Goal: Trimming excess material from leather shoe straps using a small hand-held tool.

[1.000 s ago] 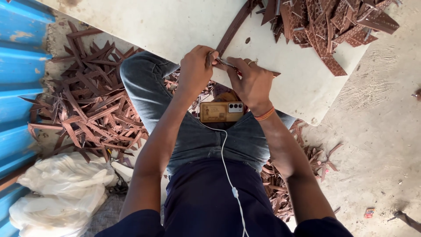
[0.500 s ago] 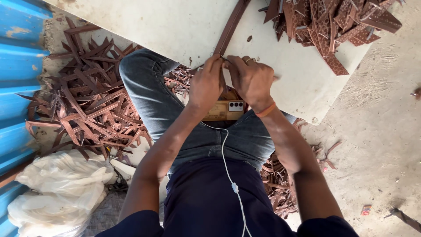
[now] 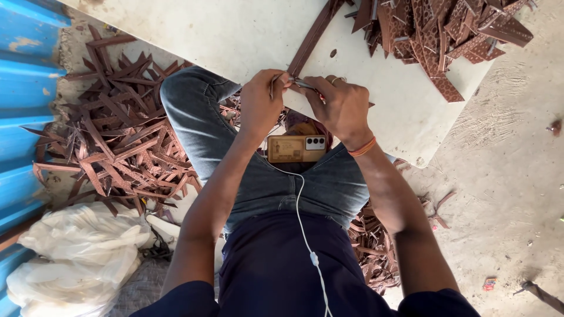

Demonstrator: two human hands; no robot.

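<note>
A long brown leather strip (image 3: 311,38) lies slanted on the white board (image 3: 223,35), its near end at my hands. My left hand (image 3: 261,105) pinches that end, a thin stick-like part showing beside its fingers. My right hand (image 3: 341,105), with a ring and an orange wristband, grips a small metal tool (image 3: 302,84) pressed against the strip's end. Both hands touch at the board's near edge, above my lap.
A heap of brown patterned cut pieces (image 3: 440,35) covers the board's far right. Brown offcuts (image 3: 117,147) pile on the ground at left. A phone (image 3: 296,148) with a white cable rests on my lap. White bags (image 3: 76,258) lie at lower left beside a blue corrugated wall (image 3: 20,88).
Both hands have stayed joined on the strip's end, and the strip's slant has shifted slightly on the board. The view has drifted a little.
</note>
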